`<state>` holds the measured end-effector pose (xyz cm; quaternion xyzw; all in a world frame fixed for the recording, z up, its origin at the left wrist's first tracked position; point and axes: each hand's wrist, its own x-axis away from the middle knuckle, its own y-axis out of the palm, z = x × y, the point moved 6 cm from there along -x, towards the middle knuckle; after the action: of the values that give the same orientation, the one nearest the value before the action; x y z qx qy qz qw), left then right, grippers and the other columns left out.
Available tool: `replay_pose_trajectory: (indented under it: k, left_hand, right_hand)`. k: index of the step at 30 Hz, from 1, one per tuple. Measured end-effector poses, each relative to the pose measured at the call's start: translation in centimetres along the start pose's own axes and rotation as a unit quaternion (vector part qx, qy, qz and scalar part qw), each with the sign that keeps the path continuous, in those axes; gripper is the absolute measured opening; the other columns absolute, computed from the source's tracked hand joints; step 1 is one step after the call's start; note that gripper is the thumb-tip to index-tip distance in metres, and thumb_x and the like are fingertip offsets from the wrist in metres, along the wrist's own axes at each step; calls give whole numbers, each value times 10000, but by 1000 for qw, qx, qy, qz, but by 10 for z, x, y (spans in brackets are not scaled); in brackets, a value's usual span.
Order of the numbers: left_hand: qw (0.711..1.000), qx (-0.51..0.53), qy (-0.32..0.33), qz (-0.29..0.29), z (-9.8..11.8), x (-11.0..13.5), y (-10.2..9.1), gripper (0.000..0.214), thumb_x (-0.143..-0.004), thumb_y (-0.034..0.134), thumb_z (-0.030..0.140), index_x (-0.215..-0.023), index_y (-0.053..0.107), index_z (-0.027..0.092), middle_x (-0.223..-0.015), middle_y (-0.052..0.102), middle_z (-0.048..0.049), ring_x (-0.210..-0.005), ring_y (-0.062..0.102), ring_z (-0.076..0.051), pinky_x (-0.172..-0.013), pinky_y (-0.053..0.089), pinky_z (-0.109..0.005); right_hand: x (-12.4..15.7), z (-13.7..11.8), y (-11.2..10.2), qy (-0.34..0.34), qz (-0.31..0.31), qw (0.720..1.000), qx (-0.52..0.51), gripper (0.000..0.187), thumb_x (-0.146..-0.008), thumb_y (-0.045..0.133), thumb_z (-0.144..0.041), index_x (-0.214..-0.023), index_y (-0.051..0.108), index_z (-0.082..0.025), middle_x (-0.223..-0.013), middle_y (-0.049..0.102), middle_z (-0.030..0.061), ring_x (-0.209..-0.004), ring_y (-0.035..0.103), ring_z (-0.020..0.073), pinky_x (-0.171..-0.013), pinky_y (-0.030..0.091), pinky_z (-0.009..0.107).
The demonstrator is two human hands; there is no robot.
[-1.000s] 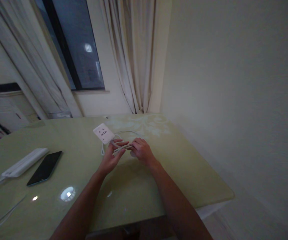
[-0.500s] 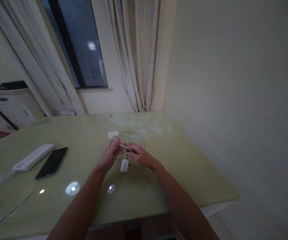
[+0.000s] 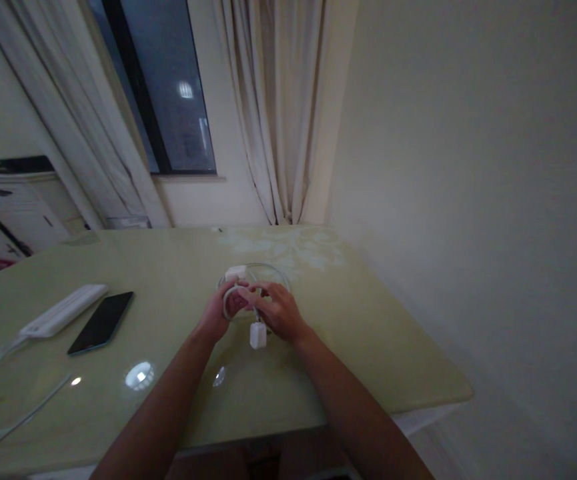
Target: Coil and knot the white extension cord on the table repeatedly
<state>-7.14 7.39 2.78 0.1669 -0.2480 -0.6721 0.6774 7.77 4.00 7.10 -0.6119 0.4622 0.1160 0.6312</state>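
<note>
Above the middle of the table, my left hand [image 3: 219, 310] is closed round loops of a white cable [image 3: 227, 301]. Close against it, my right hand [image 3: 279, 310] pinches the same cable with its fingers bent. A small white plug block [image 3: 257, 335] hangs below my right hand on a short length of the cable. Behind my left hand there is a white charger block [image 3: 236, 272]. A further loop of cable curves out behind both hands. My fingers hide part of the coil.
On the glossy green table [image 3: 368, 347], a white power strip [image 3: 63, 311] lies to the left, beside a black phone [image 3: 102, 323]. A loose white cable [image 3: 23, 421] runs along the left front. A wall [image 3: 468, 167] borders the right side; a curtain [image 3: 278, 120] hangs behind.
My right hand has turned over and drawn closer to my left. The cable in my hands now forms a rounder loop, and the hanging plug block has shifted slightly right.
</note>
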Motion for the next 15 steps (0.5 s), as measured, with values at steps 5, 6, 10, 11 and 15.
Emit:
replay_pose_trajectory:
  k: [5,6,10,11,15]
  left_hand:
    - [1000,24,-13,11,0,-1,-3,188,-943,594,291,-940,701,137,-882,779,-72,-674,727,-156,-572,572,-236]
    - [1000,27,-15,4,0,-1,-1,199,-950,596,304,-959,701,135,-924,782,-80,-678,727,-157,-564,571,-239]
    - [999,48,0,-14,3,1,2,223,-988,562,308,-1041,696,137,-1037,773,-84,-698,719,-147,-552,572,-243]
    - [998,62,5,-8,5,0,1,214,-994,554,296,-1052,694,143,-1056,769,-79,-720,722,-142,-566,577,-238]
    - [989,142,41,21,21,-9,-22,158,-1003,553,260,-1031,684,177,-1102,762,-53,-816,734,-119,-690,604,-228]
  right_hand:
    - [3,-2,7,-21,-2,1000,16,403,-1023,564,-233,-1405,606,-355,-1369,622,83,-1224,566,225,-1023,451,408]
    - [3,-2,8,-27,-2,1000,16,401,-1020,575,-242,-1404,606,-352,-1372,627,79,-1230,567,226,-1024,450,410]
    - [2,-2,10,-30,-3,1000,2,392,-1012,596,-251,-1393,616,-341,-1381,635,74,-1238,574,227,-1037,446,415]
    - [1,-2,10,-27,-6,1000,-2,384,-1010,598,-250,-1383,623,-339,-1378,639,74,-1244,573,226,-1043,444,417]
    - [-2,-8,9,-27,-12,999,-26,314,-999,617,-260,-1303,672,-315,-1347,665,74,-1239,580,221,-1049,446,421]
